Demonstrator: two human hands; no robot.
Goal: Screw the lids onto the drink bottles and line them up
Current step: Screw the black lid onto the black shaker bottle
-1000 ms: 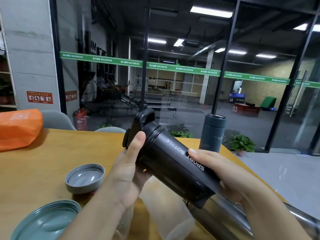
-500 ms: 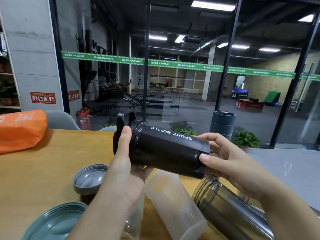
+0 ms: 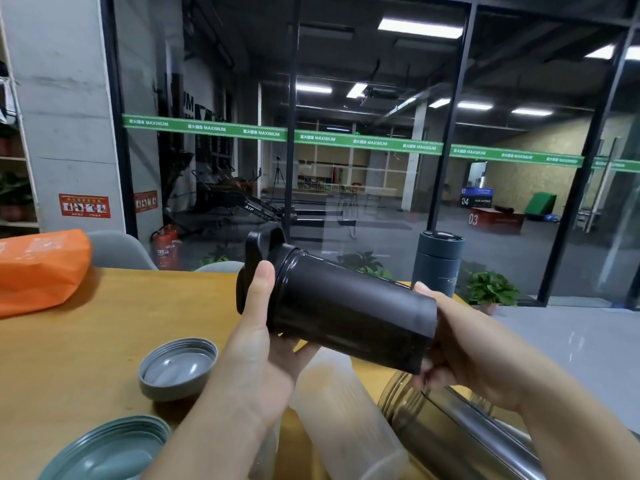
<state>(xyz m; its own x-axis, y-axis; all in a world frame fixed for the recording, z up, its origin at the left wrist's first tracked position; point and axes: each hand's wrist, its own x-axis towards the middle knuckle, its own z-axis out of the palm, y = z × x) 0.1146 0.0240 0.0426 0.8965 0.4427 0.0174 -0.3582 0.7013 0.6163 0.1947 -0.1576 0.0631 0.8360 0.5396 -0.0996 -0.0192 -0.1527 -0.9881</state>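
Head view is showing, at far left, an orange bag [image 3: 41,268] lying on the wooden table [image 3: 86,341], its left end running out of frame. At the bottom edge a large green lid [image 3: 104,452] is lying face up, partly cut off, and beyond it a smaller grey lid [image 3: 178,368] is sitting open side up. The left hand [image 3: 256,355] is gripping the lid end of the black bottle [image 3: 349,317], thumb lying across the black lid [image 3: 259,258], the other fingers hidden behind it. The bottle is being held above the table, nearly on its side. Under it a frosted clear bottle [image 3: 346,420] is lying on the table, partly covered by the hands. The right hand [image 3: 478,351] is cupping the bottle's base, fingers curling round it. Below, a steel bottle [image 3: 460,434] is lying cut off by the frame. At the table's far edge a dark grey flask [image 3: 438,261] is standing upright, capped.
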